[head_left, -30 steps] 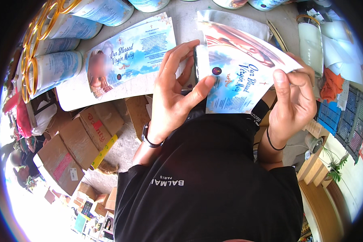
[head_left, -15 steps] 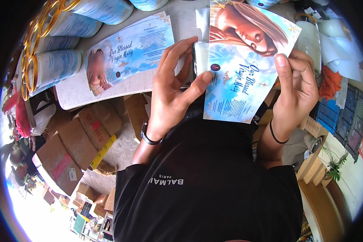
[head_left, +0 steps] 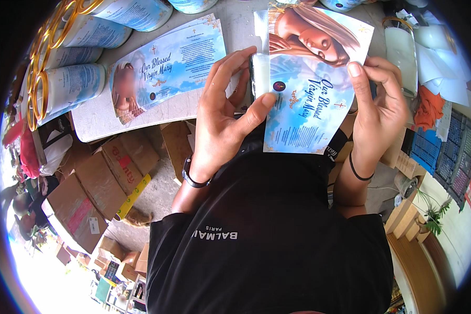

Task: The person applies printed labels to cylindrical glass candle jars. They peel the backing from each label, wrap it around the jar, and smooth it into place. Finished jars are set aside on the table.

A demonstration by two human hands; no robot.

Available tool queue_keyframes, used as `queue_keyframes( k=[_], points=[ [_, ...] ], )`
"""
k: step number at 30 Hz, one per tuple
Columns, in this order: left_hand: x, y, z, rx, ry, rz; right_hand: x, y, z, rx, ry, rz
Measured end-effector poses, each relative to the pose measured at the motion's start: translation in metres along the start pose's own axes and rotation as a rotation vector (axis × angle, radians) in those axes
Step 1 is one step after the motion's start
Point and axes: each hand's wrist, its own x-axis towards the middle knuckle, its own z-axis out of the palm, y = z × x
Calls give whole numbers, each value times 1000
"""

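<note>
A glossy blue-and-white printed label [head_left: 301, 99] with a veiled figure is held up in front of my chest. Its left edge lies against a glass jar [head_left: 261, 73] with pale, wax-like contents, mostly covered by the label. My left hand [head_left: 222, 115] grips the jar, thumb pressed on the label's edge and fingers behind the glass. At the label's right edge, my right hand [head_left: 379, 99] pinches it between thumb and fingers. More of the same labels [head_left: 170, 68] lie fanned in a stack on the table, left of my left hand.
Several labelled jars [head_left: 76, 83] with gold rims crowd the left of the table [head_left: 97, 125]. A plain jar [head_left: 400, 57] stands at right, near loose white sheets [head_left: 445, 78] and an orange cloth [head_left: 429, 107]. Cardboard boxes [head_left: 99, 178] sit on the floor below; plastic crates [head_left: 439, 152] are far right.
My right hand has shifted slightly left and up, bringing the label's right edge in toward the jar. My left hand and the jar have stayed in place.
</note>
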Motion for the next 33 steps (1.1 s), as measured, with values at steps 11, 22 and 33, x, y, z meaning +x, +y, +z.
queue_keyframes(
  k=[11,22,33],
  points=[
    [-1,0,3,1,9,3,-3,-11,-1,-567,29,-168],
    [1,-2,-1,-13,-30,67,-19,-23,7,-483,-313,-511],
    [2,-2,-8,3,-107,76,-12,-35,38,-622,-416,-521]
  ],
)
